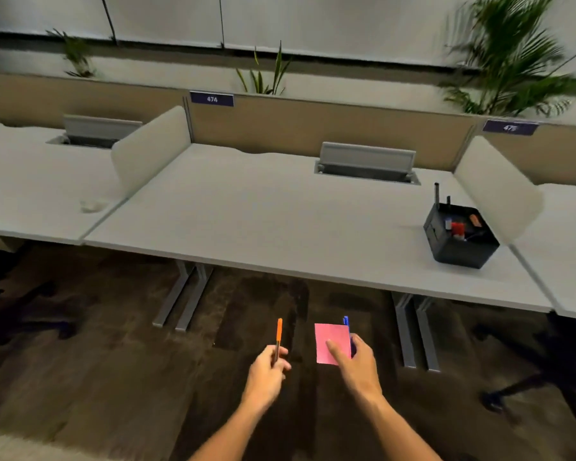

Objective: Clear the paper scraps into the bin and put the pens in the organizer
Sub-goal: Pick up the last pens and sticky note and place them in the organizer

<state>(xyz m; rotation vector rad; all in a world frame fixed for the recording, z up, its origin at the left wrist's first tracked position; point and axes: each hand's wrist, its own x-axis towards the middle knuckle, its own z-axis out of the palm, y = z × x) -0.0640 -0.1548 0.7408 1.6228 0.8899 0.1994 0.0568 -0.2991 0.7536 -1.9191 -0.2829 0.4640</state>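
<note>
My left hand (266, 371) grips an orange pen (278, 337) upright, below the desk's front edge. My right hand (356, 364) pinches a pink paper square (330, 337) with the thumb on its face, and a blue pen (346, 322) pokes up behind the paper in the same hand. A black organizer (459, 239) stands on the white desk (263, 214) at the far right, holding a couple of dark pens and small red and orange items. No bin is in view.
White side dividers (150, 148) (499, 188) flank the desk, with a tan back panel and a grey cable flap (366, 161). A crumpled white scrap (92, 205) lies on the neighbouring desk at left. Desk legs and chair bases stand on the dark carpet.
</note>
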